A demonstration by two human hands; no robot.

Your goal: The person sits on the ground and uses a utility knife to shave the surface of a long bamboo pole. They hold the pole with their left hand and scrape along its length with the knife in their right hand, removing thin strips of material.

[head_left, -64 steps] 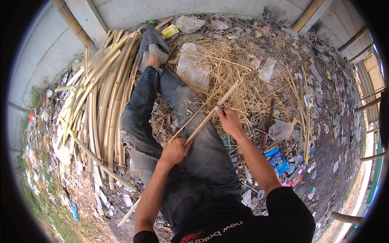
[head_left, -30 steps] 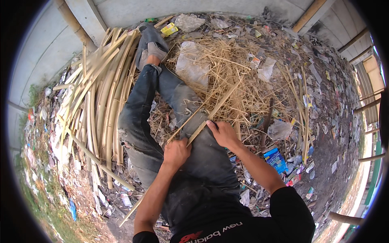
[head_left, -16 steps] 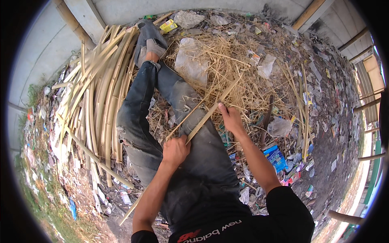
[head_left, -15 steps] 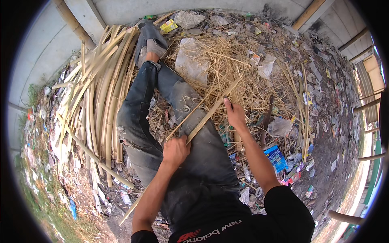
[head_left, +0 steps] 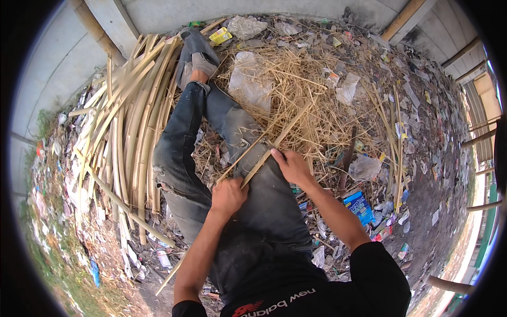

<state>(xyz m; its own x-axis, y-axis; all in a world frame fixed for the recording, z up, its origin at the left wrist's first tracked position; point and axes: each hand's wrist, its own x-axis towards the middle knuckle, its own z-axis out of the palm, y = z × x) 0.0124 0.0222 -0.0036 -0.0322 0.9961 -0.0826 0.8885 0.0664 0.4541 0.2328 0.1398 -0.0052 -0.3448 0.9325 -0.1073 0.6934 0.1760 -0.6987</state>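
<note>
A flat bamboo strip (head_left: 293,126) slants across my right thigh, its far end over the straw. My left hand (head_left: 229,195) is closed round its near end, knuckles up. A second, thinner strip (head_left: 240,159) runs out from the same fist, beside the first. Partway up the wider strip, my right hand (head_left: 291,167) grips it with the thumb along it and the other fingers curled. Whether a small tool is also inside that hand cannot be seen. Both strips rest over the worn jeans (head_left: 264,185).
Many split bamboo lengths (head_left: 138,142) lie piled on the left. Beyond my knees is a heap of straw-like shavings (head_left: 296,79). A long dark piece (head_left: 348,156) lies right of my leg, near a blue packet (head_left: 359,207). Litter covers the ground up to a grey wall (head_left: 253,13).
My right hand has slid down the bamboo strip toward me and the left hand. My left hand has kept almost the same place.
</note>
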